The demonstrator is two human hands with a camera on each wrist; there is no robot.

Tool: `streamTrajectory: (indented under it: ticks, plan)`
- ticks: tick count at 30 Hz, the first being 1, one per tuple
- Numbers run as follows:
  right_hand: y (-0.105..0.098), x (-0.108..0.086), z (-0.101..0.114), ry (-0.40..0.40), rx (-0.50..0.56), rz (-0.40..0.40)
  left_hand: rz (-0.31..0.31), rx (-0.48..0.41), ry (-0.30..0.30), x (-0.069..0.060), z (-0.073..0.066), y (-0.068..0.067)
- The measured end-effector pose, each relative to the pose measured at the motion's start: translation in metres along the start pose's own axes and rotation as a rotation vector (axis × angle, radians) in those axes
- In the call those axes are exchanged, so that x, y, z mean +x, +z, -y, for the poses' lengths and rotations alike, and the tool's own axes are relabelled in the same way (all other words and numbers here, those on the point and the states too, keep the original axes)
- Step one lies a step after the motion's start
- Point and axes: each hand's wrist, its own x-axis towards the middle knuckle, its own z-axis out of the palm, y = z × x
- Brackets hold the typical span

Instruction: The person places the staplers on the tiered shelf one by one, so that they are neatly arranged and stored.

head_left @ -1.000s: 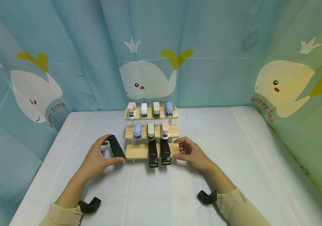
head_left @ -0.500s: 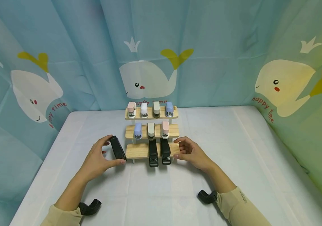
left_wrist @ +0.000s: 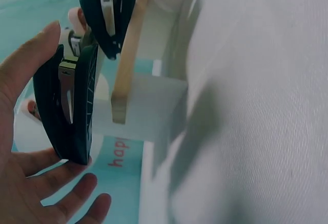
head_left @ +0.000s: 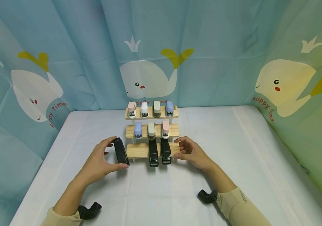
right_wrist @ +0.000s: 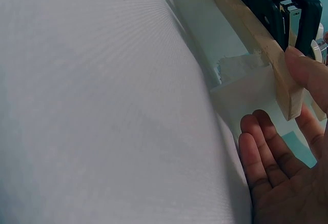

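My left hand holds a black stapler lengthwise, thumb at its near end and fingertips at its far end. This stapler is tilted and lifted beside the left end of a three-tier wooden display stand; the left wrist view shows a gap between stapler and board. At the stand's right end, my right hand pinches the bottom board, thumb on top, with the index finger partly hidden behind it. Two other black staplers, one left and one right, lie side by side on that bottom board.
The middle tier bears a blue, a grey-green and a pink mini stapler. Several more pastel mini staplers line the top tier. A white cloth covers the table; a whale-print curtain hangs behind.
My left hand has carried the black stapler slightly to the right and toward me, turning it a little more upright. My right hand stays at the stand's end.
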Motion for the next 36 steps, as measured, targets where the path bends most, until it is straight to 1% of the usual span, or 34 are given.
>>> streamTrajectory:
  ticks: [6,12,16,21,27,36]
  plan:
    - [-0.001,0.001,-0.001,-0.001,-0.014,-0.003,0.021,0.004,0.014,-0.004,-0.005,0.003]
    - [-0.001,0.001,-0.001,0.008,-0.016,-0.005,0.053,-0.006,0.02,-0.004,-0.011,0.008]
    - [-0.001,0.001,-0.001,-0.003,-0.027,-0.005,0.071,-0.004,0.02,-0.003,-0.015,0.011]
    - [-0.001,0.001,-0.002,-0.011,-0.028,-0.002,0.081,0.005,0.022,-0.004,-0.02,0.014]
    - [-0.001,0.001,-0.001,-0.014,-0.03,0.0,0.082,0.029,0.049,-0.003,-0.022,0.019]
    - [-0.001,0.001,-0.002,-0.004,-0.007,0.003,0.096,0.022,0.071,0.0,-0.025,0.024]
